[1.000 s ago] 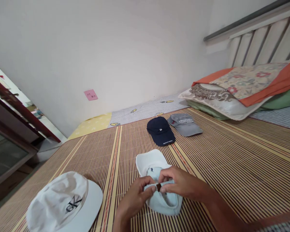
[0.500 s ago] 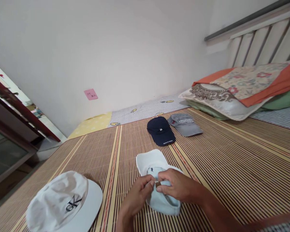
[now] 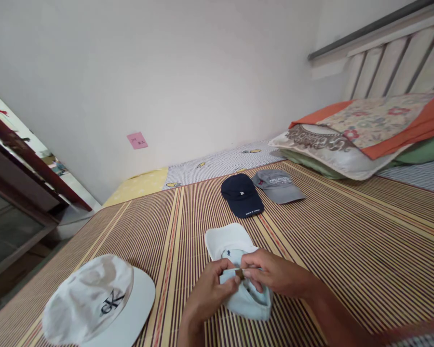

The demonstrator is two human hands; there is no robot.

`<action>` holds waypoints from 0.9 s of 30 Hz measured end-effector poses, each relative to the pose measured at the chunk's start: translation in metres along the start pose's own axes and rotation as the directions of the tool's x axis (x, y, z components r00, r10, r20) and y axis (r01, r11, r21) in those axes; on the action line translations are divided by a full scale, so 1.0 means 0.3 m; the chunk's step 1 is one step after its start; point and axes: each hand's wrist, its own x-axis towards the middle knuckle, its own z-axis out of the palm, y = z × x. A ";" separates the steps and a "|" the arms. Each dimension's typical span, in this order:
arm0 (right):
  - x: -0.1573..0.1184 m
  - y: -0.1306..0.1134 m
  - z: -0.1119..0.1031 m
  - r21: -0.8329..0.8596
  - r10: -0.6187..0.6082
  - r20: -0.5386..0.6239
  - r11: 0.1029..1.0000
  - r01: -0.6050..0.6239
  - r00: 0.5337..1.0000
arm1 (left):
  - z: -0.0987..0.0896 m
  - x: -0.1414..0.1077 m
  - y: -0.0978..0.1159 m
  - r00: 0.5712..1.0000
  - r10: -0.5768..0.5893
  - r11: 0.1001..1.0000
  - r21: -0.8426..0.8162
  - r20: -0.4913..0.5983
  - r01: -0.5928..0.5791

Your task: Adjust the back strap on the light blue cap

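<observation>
A pale blue baseball cap [image 3: 248, 306] lies on the striped mat in front of me, its whitish brim [image 3: 226, 237] pointing away. A small dark emblem shows on its fabric. My left hand [image 3: 213, 288] is closed, thumb and fingers pinching the cap's back strap. From the other side, my right hand [image 3: 271, 272] pinches the same strap beside a small brown tab [image 3: 239, 274]. The fingertips of both hands nearly meet there and partly cover the strap. To the left of my hands rests a white cap [image 3: 90, 299] with black letters.
Beyond my hands, a navy cap [image 3: 241, 195] and a grey cap [image 3: 278, 186] lie side by side on the mat [image 3: 332, 231]. Pillows [image 3: 347, 154] under an orange-edged floral cloth [image 3: 376, 120] are at the far right. A wall [image 3: 202, 86] bounds the back.
Both hands have shifted slightly right along the strap. The left thumb now lies nearer the brown tab, and more blue strap shows between the left fingers.
</observation>
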 end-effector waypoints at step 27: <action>-0.019 0.061 -0.088 -0.084 -0.045 -0.369 0.996 0.015 0.928 | -0.083 0.021 -0.057 0.903 0.100 0.995 0.025 -0.418 -0.099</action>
